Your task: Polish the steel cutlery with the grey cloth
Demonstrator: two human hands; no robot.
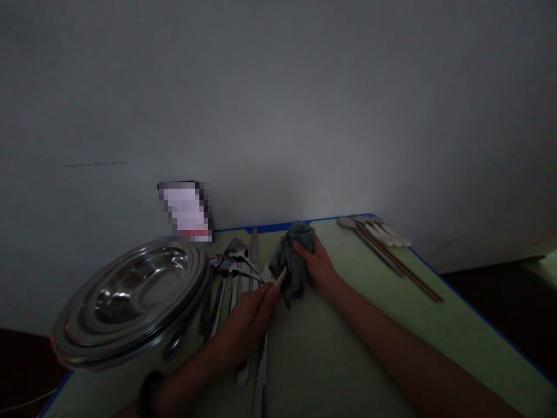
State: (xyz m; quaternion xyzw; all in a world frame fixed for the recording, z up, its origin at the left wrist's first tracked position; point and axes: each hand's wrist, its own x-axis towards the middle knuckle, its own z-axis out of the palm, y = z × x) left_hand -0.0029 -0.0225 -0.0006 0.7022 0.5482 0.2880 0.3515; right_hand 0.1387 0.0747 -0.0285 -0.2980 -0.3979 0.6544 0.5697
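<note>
My right hand point(317, 264) grips a grey-blue cloth point(292, 261) bunched above the green table point(391, 325). My left hand point(252, 316) pinches the thin handle of a utensil point(278, 278) whose other end goes into the cloth. Just left of the cloth lies a heap of metal cutlery point(237, 267), spoons and a knife among them. The light is dim, so the kind of utensil held is unclear.
A stack of steel bowls or basins point(130, 302) stands at the table's left. A blurred card point(185, 212) leans on the wall behind it. Spoons and brown chopsticks point(391, 249) lie at the far right. A blue edge borders the table.
</note>
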